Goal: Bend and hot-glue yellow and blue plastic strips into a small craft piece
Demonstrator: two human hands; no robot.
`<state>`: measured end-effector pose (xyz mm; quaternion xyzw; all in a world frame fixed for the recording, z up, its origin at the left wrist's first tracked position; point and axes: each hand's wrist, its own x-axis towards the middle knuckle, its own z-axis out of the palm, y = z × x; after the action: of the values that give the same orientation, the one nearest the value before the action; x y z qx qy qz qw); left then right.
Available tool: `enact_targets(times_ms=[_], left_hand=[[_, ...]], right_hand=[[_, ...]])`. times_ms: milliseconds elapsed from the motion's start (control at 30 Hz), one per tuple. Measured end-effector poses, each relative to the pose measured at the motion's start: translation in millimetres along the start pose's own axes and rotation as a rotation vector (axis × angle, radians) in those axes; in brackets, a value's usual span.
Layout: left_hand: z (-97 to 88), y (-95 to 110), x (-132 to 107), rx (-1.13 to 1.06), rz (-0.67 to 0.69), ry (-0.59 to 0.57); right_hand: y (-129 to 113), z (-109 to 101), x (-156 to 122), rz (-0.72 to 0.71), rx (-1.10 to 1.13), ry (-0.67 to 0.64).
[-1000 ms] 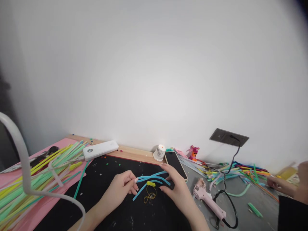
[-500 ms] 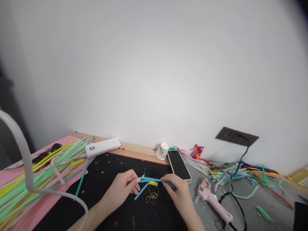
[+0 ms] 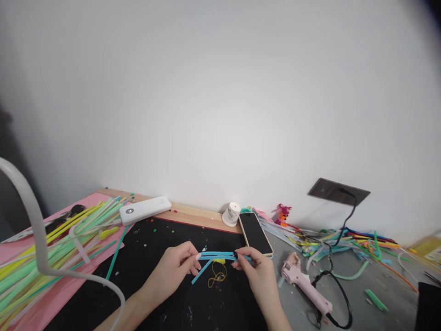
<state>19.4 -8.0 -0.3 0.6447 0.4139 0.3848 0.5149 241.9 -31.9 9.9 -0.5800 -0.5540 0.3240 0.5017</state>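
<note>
Between my two hands a few blue pipe cleaners (image 3: 217, 254) stretch side by side above the black mat. The thumb and fingertips of my left hand (image 3: 182, 261) pinch their left ends. Farther right, my right hand (image 3: 253, 266) is closed on them near the other end, and a small dark spot shows at its fingertips. One blue piece (image 3: 201, 272) slants down toward the mat below the rest. Just under the pipe cleaners are a small yellow piece (image 3: 219, 261) and a thin looped yellowish cord (image 3: 217, 278).
Many pipe cleaners (image 3: 82, 239) lie on pink sheets at left, beside a white power bank (image 3: 145, 209). A paper cup (image 3: 231, 214) and phone (image 3: 256, 233) stand behind my hands. At right are a pink glue gun (image 3: 306, 285), its black cable and more pipe cleaners (image 3: 344, 246).
The blue pipe cleaners now lie straighter and more parallel, with gaps between them. My right hand has shifted its fingers slightly along them. My left hand keeps its pinch.
</note>
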Motion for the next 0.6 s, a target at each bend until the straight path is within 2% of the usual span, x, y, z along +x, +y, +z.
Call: enact_targets(times_ms=[167, 367, 600], left_hand=[[-0.7, 2.5, -0.1, 0.006, 0.018, 0.016], [-1.7, -0.4, -0.4, 0.035, 0.055, 0.034], [-4.9, -2.2, -0.4, 0.223, 0.169, 0.016]], right_hand=[[1.3, 1.8, 0.2, 0.1, 0.113, 0.028], [-0.3, 3.2, 1.6, 0.15, 0.201, 0.022], [-3.6, 2.4, -0.1, 0.194, 0.227, -0.009]])
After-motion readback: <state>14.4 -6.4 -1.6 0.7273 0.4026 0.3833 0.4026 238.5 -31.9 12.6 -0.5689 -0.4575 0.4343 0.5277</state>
